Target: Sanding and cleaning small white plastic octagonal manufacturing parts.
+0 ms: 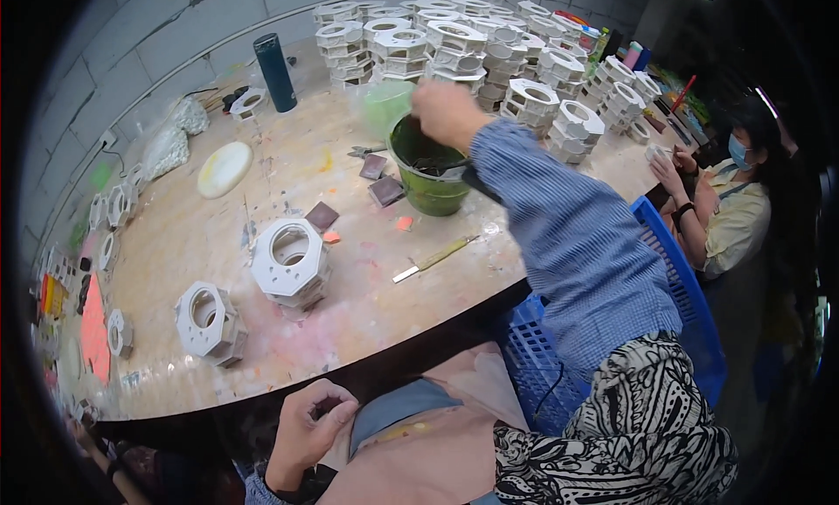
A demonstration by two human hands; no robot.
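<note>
Worktable (175, 251), green bucket (435, 195) upright, mouth up, left hand (306, 428) curled, apart from right hand (449, 115), right's grip unclear

Right hand (446, 113) over green bucket (434, 193), left hand (312, 424) curled, white octagonal pieces (303, 278)

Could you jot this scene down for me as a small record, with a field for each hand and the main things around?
Left hand: above the apron, fingers curled; no held thing can be made out
Right hand: at the top of the green bucket; its grip is unclear
Left hand point
Nearby white pieces: two octagonal ones, a larger and a smaller, left of the bucket
Tool: thin, yellow-green handle, lying on the table
Behind: stacks of white pieces
Far right: a masked co-worker
</note>
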